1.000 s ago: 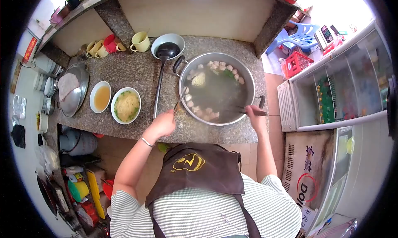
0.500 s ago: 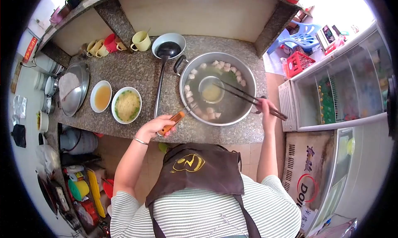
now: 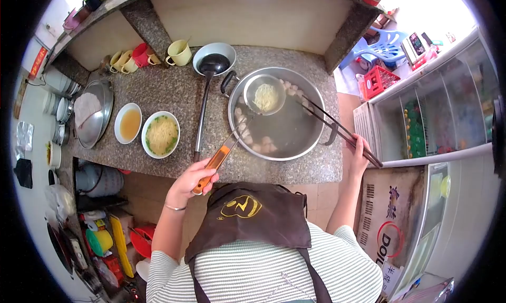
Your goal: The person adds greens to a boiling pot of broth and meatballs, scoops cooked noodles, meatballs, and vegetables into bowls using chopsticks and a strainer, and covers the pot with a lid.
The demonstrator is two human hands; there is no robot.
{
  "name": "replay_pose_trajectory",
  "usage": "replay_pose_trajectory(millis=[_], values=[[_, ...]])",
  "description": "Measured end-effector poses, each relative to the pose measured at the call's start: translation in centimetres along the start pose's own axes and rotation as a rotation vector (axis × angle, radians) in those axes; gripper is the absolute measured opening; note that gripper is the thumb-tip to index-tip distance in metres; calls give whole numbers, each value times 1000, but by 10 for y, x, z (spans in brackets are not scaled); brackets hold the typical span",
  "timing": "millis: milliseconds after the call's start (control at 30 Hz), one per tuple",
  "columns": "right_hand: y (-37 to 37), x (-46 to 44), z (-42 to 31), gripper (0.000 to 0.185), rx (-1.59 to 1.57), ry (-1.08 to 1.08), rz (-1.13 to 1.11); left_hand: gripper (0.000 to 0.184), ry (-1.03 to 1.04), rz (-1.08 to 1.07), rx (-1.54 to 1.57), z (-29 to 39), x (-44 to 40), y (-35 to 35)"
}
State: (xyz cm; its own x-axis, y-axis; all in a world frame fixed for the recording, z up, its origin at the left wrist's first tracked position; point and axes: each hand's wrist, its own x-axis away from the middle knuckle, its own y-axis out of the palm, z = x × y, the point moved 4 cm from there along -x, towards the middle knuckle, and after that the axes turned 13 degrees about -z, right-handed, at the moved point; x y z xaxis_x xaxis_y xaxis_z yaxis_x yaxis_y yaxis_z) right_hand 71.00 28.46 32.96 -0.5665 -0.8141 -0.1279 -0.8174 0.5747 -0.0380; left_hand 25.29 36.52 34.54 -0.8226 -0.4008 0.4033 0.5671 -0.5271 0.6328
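Strainer (image 3: 280, 90) w/ noodles (image 3: 266, 98): shifted twd far-left of pot (image 3: 274, 158).
L hand (image 3: 192, 182) gripping its handle (image 3: 215, 165); R hand (image 3: 359, 156) holding chopsticks (image 3: 337, 128).

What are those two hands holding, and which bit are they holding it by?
The left hand holds a strainer by its orange handle. The right hand holds chopsticks near the ends farther from the pot.

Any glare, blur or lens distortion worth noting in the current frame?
Head view: fisheye blackens the corners and bows the counter's front edge; head view: the background beyond the blue chair is washed out; head view: chopsticks look fairly crisp, but pale pieces in the pot look soft, cause unclear.
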Motion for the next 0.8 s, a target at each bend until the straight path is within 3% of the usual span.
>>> replay_pose_trajectory(millis=[133,367,500,633,767,800], values=[[-2,2,-1,27,36,0,4,50,86,49,4,1,19,21],[1,0,1,26,23,-8,-10,49,240,-22,49,-7,23,21],[15,4,18,26,-22,24,-52,17,114,45,83,-47,1,1],[53,14,13,24,120,109,-295,15,37,135,24,-52,6,2],[115,15,3,16,515,-67,-609,14,48,229,17,-44,15,5],[135,12,7,14,494,-83,-683,15,79,226,-9,-41,15,5]])
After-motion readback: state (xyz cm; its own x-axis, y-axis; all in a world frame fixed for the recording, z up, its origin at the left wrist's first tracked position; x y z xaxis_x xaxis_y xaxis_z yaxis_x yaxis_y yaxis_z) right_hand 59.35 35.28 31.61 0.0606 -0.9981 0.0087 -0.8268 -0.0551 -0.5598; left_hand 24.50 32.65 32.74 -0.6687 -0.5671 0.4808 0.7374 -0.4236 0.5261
